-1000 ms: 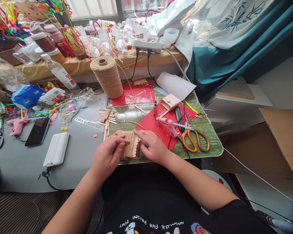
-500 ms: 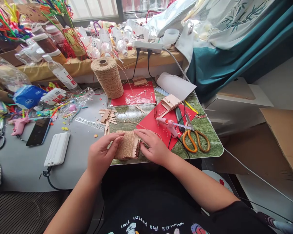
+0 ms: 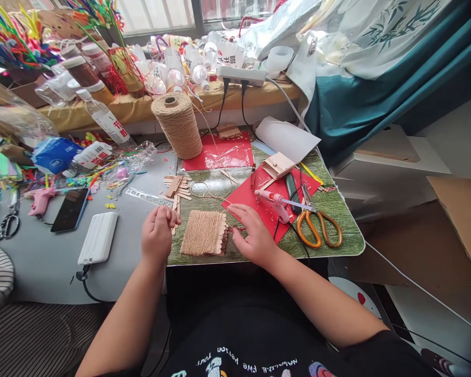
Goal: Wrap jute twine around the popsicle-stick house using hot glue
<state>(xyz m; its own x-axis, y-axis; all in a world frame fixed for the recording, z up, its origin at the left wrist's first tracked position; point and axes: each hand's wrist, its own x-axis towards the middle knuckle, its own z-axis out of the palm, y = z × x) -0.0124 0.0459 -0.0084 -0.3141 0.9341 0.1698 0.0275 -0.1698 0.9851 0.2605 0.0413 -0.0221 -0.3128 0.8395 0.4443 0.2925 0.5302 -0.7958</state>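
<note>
A small panel of craft sticks wrapped in jute twine (image 3: 202, 240) lies flat on the green mat (image 3: 337, 256) at the table's near edge. My left hand (image 3: 156, 235) hovers just left of the panel with its fingers curled into a loose fist; what it holds, if anything, is hidden. My right hand (image 3: 251, 235) rests open on the mat, fingers spread, its fingertips by the panel's right edge and on the red paper (image 3: 255, 195). A thin strand of twine runs off from the panel's right side.
A big jute spool (image 3: 178, 125) stands behind. Loose craft sticks (image 3: 178, 187) and a ruler (image 3: 147, 198) lie left of the mat. A pink glue gun (image 3: 272, 201), orange scissors (image 3: 317, 230), a white power bank (image 3: 98, 238) and a phone (image 3: 69, 209) lie around.
My left hand has let go of the panel, moved left and curled shut. The panel now lies flat on the mat. My right hand stays beside its right edge.
</note>
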